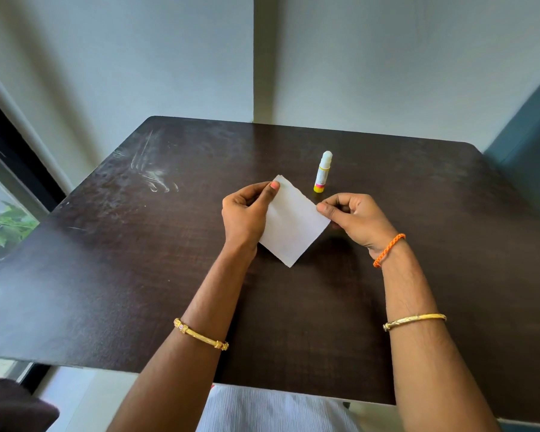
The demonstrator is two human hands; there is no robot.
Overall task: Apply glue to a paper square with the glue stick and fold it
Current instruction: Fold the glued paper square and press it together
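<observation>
both hands, left hand (247, 213) and right hand (356, 218), pinch the paper square (293, 226), seemingly above table (138, 275); glue stick (322, 173) stands just beyond.

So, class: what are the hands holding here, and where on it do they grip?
Both hold the paper square: the left hand pinches its far-left corner, the right hand its right corner. The glue stick stands untouched.

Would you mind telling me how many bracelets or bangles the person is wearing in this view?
3. A gold bangle sits on the left forearm, a second gold bangle on the right forearm, and an orange braided band circles the right wrist. None appear hidden.
</observation>
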